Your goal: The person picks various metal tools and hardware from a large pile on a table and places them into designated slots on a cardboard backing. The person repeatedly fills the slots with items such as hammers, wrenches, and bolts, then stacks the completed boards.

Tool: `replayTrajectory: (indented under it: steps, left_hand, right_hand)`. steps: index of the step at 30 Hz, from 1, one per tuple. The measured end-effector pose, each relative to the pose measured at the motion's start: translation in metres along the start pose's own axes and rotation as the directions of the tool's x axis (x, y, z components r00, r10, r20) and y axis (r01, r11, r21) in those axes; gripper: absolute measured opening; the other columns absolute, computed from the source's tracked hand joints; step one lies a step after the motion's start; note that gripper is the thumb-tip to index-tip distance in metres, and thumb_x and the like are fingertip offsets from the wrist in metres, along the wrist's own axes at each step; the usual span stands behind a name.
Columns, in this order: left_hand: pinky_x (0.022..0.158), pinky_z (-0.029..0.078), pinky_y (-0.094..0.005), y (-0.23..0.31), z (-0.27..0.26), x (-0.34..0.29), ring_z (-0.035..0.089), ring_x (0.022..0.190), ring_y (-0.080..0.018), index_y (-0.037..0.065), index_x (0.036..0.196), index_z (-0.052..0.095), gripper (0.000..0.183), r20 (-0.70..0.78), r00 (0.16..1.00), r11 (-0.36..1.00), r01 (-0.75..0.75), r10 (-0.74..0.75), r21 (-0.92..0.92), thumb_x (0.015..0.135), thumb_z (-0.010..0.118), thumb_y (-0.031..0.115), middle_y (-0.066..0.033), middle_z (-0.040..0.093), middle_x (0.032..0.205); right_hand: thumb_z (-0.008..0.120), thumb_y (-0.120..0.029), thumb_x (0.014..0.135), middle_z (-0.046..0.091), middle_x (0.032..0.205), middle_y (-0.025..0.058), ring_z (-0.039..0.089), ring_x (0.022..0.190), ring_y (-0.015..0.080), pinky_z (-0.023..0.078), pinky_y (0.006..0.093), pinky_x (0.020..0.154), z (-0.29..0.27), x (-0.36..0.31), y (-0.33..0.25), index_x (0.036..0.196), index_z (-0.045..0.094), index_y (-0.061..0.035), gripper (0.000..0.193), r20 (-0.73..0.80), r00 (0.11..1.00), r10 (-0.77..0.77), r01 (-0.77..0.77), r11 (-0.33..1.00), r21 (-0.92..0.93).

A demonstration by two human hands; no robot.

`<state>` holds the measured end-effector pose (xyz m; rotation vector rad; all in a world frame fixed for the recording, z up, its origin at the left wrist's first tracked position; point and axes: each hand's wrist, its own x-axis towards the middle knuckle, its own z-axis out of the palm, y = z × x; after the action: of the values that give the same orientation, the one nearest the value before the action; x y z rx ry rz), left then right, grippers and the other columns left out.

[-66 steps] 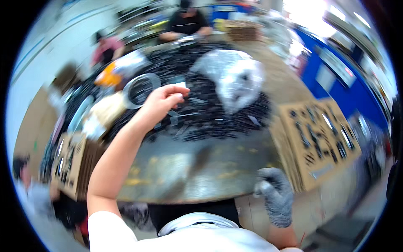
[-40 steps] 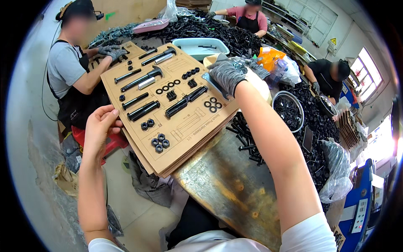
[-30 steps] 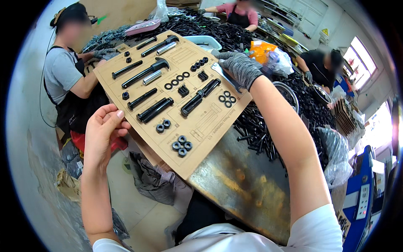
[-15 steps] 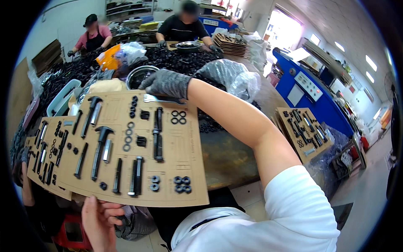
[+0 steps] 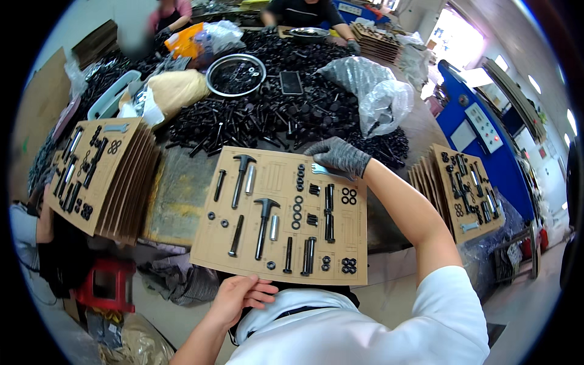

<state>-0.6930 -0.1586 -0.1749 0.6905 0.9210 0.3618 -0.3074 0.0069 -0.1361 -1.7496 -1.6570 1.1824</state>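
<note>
A brown cardboard sheet (image 5: 210,252) lies tilted in front of me, covered with bolts, nuts, washers, metal sleeves and a flat wrench (image 5: 331,173). My right hand (image 5: 340,156), in a grey knit glove, grips its far edge near the wrench; the fingers behind the sheet are hidden. My bare left hand (image 5: 246,298) is at the near edge, thumb against the cardboard and fingers half curled below it. Two T-shaped black bolts (image 5: 263,228) stand out on the sheet's left half.
A stack of similar sheets (image 5: 118,182) stands at left, another (image 5: 465,194) at right. Beyond lie a heap of black bolts (image 5: 243,121), a metal bowl (image 5: 236,75), a dark phone-like slab (image 5: 291,83) and plastic bags (image 5: 374,91). Two people work across the table; a red stool (image 5: 106,286) stands at lower left.
The sheet has moved right, away from the left stack, and sits lower and farther from my view. Both hands have travelled right with it. The view has tilted down and turned left.
</note>
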Motion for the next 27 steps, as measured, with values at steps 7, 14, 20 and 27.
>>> replayTrajectory:
  steps: [7, 14, 20, 27]
  left_hand:
    - [0.06, 0.053, -0.0222, -0.031, -0.007, 0.028, 0.066, 0.071, -0.0127, -0.008, 0.119, 0.061, 0.039, 0.063, 0.993, 0.994, 0.102, -0.104, 0.034, 0.105, 0.046, 0.026, -0.0142, 0.073, 0.096]
    - [0.047, 0.038, -0.0204, -0.011, -0.036, 0.022, 0.051, 0.055, -0.0065, 0.0, 0.117, 0.066, 0.039, 0.197, 0.946, 0.95, 0.209, -0.256, 0.232, 0.105, 0.045, 0.03, -0.0025, 0.067, 0.077]
    - [0.066, 0.051, -0.03, 0.158, -0.075, 0.049, 0.066, 0.072, -0.0161, 0.001, 0.097, 0.066, 0.015, -0.139, 0.666, 0.354, -0.198, 0.732, 0.914, 0.093, 0.061, 0.014, -0.0078, 0.067, 0.078]
    - [0.087, 0.05, -0.0416, 0.215, -0.098, 0.236, 0.054, 0.104, -0.035, 0.003, 0.112, 0.056, 0.037, 0.053, 0.39, -0.13, 0.174, 0.919, 0.976, 0.077, 0.066, 0.007, -0.0165, 0.055, 0.11]
  right_hand:
    - [0.063, -0.008, 0.091, 0.072, 0.105, 0.0108, 0.066, 0.094, 0.0183, 0.052, 0.0315, 0.09, 0.021, 0.022, 0.037, 0.116, 0.071, -0.0064, 0.026, -0.049, 0.999, -0.01, 0.003, 0.989, -0.145]
    - [0.066, -0.021, 0.087, 0.072, 0.106, 0.0102, 0.068, 0.097, 0.027, 0.053, 0.0365, 0.089, 0.033, 0.035, 0.028, 0.105, 0.075, -0.0123, 0.022, -0.128, 0.981, -0.148, 0.068, 0.87, -0.488]
    - [0.064, -0.018, 0.09, 0.07, 0.105, 0.0107, 0.067, 0.097, 0.0283, 0.053, 0.0372, 0.088, 0.055, 0.071, -0.038, 0.112, 0.069, -0.0096, 0.024, -0.171, 0.85, -0.499, 0.321, 0.746, -0.584]
    - [0.057, -0.018, 0.088, 0.068, 0.095, 0.0167, 0.068, 0.092, 0.0342, 0.055, 0.0446, 0.078, 0.171, 0.211, -0.106, 0.105, 0.063, -0.0083, 0.02, -0.272, 0.855, -0.442, 0.101, 0.656, -0.748]
